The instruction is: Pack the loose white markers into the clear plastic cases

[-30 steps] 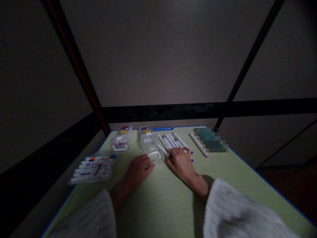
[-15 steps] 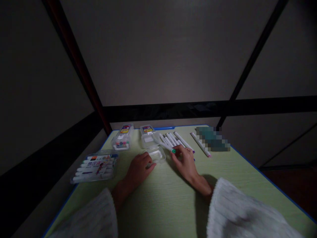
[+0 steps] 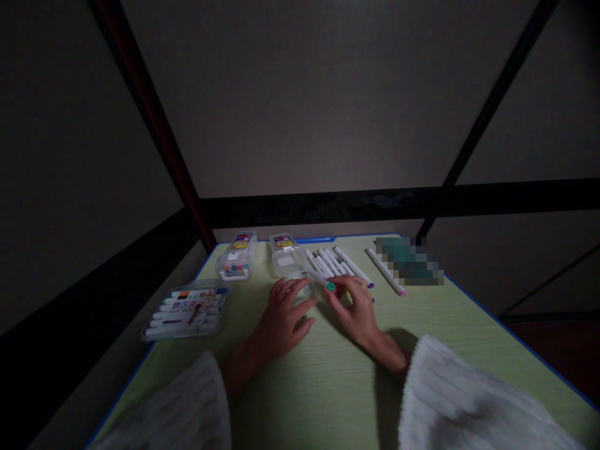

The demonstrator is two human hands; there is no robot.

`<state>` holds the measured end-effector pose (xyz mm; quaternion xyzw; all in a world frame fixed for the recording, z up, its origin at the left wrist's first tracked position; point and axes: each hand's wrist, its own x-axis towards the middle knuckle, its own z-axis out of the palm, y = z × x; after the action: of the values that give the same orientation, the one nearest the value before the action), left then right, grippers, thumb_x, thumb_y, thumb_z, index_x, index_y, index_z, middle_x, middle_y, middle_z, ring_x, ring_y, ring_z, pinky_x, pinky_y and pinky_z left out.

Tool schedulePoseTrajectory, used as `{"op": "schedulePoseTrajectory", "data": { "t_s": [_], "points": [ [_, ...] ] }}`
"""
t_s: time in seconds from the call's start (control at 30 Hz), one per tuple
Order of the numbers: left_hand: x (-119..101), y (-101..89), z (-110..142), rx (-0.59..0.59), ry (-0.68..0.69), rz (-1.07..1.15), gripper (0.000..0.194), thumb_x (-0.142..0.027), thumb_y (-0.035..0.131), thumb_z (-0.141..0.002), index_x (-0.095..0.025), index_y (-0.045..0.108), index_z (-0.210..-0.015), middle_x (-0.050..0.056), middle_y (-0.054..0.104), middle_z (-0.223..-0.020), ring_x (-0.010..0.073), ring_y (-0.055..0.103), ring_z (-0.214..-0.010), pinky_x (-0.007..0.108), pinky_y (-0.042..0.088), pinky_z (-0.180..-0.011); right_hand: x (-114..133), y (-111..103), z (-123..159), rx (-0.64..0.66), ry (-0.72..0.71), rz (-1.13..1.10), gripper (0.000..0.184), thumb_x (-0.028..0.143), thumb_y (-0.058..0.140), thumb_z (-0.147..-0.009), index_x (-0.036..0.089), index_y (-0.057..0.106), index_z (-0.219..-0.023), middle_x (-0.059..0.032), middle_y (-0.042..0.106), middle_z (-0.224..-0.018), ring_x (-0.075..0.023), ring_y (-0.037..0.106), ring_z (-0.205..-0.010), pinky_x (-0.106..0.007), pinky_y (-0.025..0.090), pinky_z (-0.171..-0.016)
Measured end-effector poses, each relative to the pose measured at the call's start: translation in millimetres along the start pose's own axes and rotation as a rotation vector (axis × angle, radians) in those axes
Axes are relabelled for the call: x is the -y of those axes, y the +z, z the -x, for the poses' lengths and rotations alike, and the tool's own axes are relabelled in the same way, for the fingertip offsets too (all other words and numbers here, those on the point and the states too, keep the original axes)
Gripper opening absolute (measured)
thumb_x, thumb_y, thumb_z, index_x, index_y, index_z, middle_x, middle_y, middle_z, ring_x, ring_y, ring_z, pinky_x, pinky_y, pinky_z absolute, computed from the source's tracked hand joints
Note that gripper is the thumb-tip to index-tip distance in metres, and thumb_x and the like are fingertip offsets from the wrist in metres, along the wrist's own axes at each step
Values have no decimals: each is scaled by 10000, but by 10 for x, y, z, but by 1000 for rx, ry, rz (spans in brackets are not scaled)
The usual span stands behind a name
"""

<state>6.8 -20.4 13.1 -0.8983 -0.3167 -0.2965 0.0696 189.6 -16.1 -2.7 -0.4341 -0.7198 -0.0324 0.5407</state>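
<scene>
My right hand (image 3: 359,309) pinches a white marker with a green end cap (image 3: 324,280), its far end pointing into an open clear plastic case (image 3: 285,259). My left hand (image 3: 284,315) rests over the near part of that case, the lid, with fingers curled on it. Just right of the case lies a row of several white markers (image 3: 340,262) on the pale green table (image 3: 328,387).
A second clear case with coloured caps showing (image 3: 235,257) stands at the back left. A flat clear box of markers (image 3: 187,307) lies near the left edge. One marker with a pink tip (image 3: 385,271) lies by a blurred dark object (image 3: 407,261). Dark bars cross behind.
My right hand lifted a green-capped marker out of the row and swung it toward the open case. My left hand slid forward from beside the lid onto it.
</scene>
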Motion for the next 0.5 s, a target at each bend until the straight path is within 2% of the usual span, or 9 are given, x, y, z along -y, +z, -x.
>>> {"op": "schedulePoseTrajectory", "data": {
  "t_s": [0.17,0.33,0.5],
  "points": [
    [-69,29,-17,106,-16,-46,403,-236,533,-784,-220,494,-1185,115,327,-1397,298,291,-1248,573,154,-1025,18,12,9,1,-72,-40,93,189,550,-806,206,545,-897,36,566,-629,-145,543,-614,-326,350,-717],
    [-115,58,-22,177,-33,-94,344,-260,546,-778,-220,521,-1118,85,259,-1445,307,254,-1268,587,132,-1022,63,10,22,43,-117,-68,74,191,540,-820,201,536,-893,24,590,-673,-136,543,-607,-337,350,-733],
    [-127,81,-34,184,-50,-118,341,-293,550,-781,-217,520,-1112,73,270,-1443,303,261,-1266,581,134,-1024,112,-8,24,77,-158,-55,80,171,537,-826,193,535,-903,12,590,-676,-139,542,-625,-349,354,-749]
  ]
}}
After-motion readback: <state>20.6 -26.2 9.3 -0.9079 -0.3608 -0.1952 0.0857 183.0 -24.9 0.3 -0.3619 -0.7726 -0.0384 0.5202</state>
